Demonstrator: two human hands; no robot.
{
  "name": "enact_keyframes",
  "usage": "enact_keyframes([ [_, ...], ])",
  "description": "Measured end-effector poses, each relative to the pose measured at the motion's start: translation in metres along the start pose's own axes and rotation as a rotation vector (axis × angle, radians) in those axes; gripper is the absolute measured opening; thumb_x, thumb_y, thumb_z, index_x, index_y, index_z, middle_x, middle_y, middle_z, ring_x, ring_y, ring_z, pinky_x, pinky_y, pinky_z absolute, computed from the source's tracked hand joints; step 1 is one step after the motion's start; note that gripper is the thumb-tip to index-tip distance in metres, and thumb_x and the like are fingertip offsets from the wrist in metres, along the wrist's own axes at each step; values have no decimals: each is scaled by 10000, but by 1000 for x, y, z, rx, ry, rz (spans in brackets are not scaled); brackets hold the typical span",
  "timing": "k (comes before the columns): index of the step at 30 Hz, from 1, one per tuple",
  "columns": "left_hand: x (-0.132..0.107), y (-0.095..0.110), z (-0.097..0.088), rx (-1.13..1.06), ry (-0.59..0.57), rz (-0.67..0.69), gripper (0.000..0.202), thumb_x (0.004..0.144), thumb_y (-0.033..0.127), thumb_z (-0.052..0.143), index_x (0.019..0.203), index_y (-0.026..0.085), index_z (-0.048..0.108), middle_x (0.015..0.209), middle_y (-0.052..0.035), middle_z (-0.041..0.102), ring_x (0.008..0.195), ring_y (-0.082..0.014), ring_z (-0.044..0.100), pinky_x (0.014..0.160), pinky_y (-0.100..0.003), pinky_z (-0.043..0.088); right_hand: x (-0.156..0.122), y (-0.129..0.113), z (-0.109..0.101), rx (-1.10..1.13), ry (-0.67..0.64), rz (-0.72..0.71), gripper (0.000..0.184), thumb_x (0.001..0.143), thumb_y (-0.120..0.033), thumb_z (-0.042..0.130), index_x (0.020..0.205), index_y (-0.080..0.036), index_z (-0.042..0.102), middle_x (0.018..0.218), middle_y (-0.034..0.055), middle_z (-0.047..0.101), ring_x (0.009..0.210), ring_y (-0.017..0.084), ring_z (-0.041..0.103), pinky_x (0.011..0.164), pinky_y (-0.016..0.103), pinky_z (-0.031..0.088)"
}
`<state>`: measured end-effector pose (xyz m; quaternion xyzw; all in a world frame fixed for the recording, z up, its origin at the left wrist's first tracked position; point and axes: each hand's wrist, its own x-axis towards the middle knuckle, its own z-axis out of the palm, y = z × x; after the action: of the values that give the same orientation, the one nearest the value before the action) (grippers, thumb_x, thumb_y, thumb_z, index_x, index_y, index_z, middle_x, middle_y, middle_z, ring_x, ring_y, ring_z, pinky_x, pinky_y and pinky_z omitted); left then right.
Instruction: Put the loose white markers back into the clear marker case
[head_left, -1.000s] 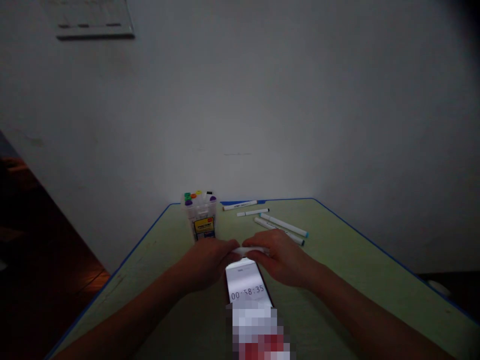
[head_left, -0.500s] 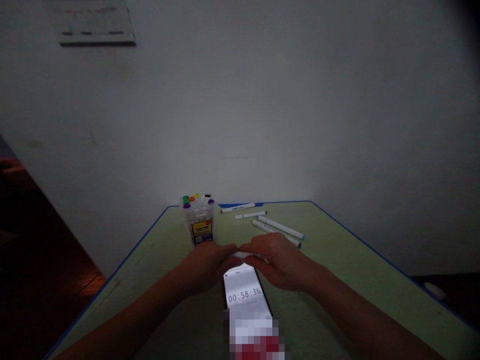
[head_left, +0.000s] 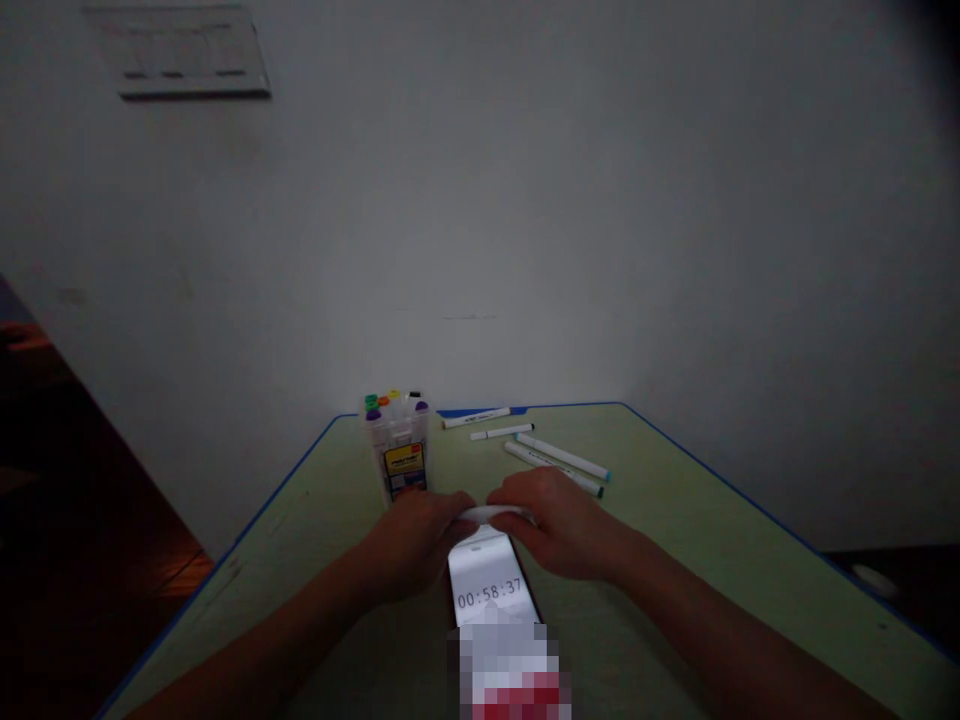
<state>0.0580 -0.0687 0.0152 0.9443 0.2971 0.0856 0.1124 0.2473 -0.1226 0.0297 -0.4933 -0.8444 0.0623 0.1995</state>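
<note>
A white marker (head_left: 484, 513) lies crosswise between my hands, above the top end of a lit phone (head_left: 487, 570). My left hand (head_left: 420, 530) pinches its left end between thumb and fingers. At the other end, my right hand (head_left: 551, 520) grips it the same way, thumb underneath. The fingers hide both ends of the marker, so its cap colour cannot be seen. Just beyond my left hand stands a clear plastic marker case (head_left: 401, 440) with a yellow and black label and several coloured caps at its top.
Several white markers lie loose at the back, including a blue-capped one (head_left: 562, 456) and a green-capped one (head_left: 553, 470) past my right hand. The pale green table (head_left: 712, 560) has a blue edge and meets a grey wall (head_left: 480, 200). A switch plate (head_left: 187, 55) is upper left.
My hands have drawn slightly apart, and more of the white marker shows between them. The phone's timer has gone from 00:58:36 to 00:58:37. Loose markers and case stay put.
</note>
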Motion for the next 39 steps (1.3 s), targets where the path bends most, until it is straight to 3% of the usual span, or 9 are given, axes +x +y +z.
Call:
enact_keyframes([
  [10,0,-1,0,-5,22,1,244,904,254,362,879,152,582,791,-80,684,699,-200,634,573,-253,369,0,-4,0,-43,17,13,189,825,-210,495,680,-144,595,647,21,579,600,116,465,560,255,229],
  [19,3,-6,-10,8,46,-54,244,896,284,413,876,142,610,806,-84,681,722,-198,619,621,-262,409,-1,-4,-2,-142,29,54,197,835,-166,468,957,-170,623,847,59,631,748,158,541,618,270,281],
  [26,3,-11,-2,-97,123,10,250,892,225,401,977,140,619,926,-101,685,848,-213,626,736,-301,447,0,-3,-1,-73,-46,102,199,876,-246,447,911,-170,628,773,61,671,699,162,573,587,261,276],
  [32,4,-11,1,-112,78,-25,251,886,234,400,967,145,619,915,-105,692,832,-221,633,720,-306,446,1,-3,1,-51,-17,124,216,871,-235,446,803,-161,637,712,58,655,649,149,552,588,277,285],
  [35,6,-11,2,-256,163,-29,244,884,274,400,949,148,600,870,-86,675,790,-198,611,704,-295,437,3,6,0,271,166,227,132,791,-267,558,820,-163,633,669,31,621,602,134,522,567,269,318],
  [37,7,-9,6,-429,259,-34,257,893,324,378,890,148,565,745,-46,624,680,-163,565,636,-272,424,7,10,3,672,312,316,201,720,-334,623,818,-160,607,615,1,573,541,118,488,525,259,336],
  [39,9,-3,11,-644,338,-7,256,900,357,359,852,155,510,680,-12,560,626,-139,520,601,-260,416,11,7,9,1034,336,321,296,666,-411,655,800,-159,576,604,-12,544,519,109,471,499,255,350],
])
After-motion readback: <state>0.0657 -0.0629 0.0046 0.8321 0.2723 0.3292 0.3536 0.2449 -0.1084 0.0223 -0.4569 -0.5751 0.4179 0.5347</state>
